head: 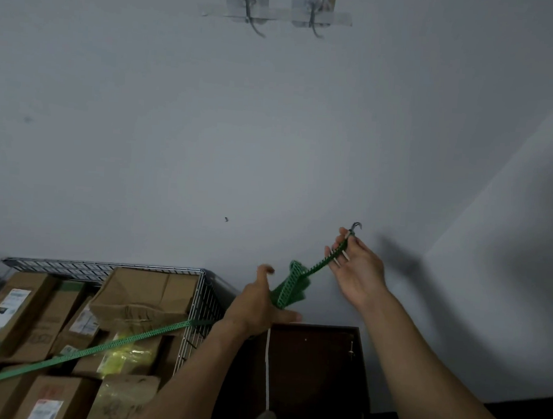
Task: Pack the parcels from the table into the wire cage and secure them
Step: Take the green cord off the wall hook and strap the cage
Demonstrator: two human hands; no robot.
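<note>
**Green strap held up beside the packed cage**

A pale grey wall fills most of the view, with two taped cable fittings at its top edge. At lower left stands the wire cage, against the wall. It is full of cardboard parcels, some with white labels, stacked to about the height of its rim. Just to the right of the cage is a dark brown worktop.

A green perforated strap runs diagonally over the parcels from the lower left edge of the view. It rises to the cage's right side and passes behind the left forearm. The rest of it is raised in the air to the right of the cage, in front of the wall.

The left hand grips a bunched, looped length of the strap between the raised thumb and the curled fingers. From that bunch a short stretch climbs to the right hand, which is higher and apart from the left, palm turned toward the camera. Its thumb and forefinger pinch the strap near its end, and the other fingers are loosely spread below. A small metal hook sticks up from the strap's end, just above the right fingertips.
</note>
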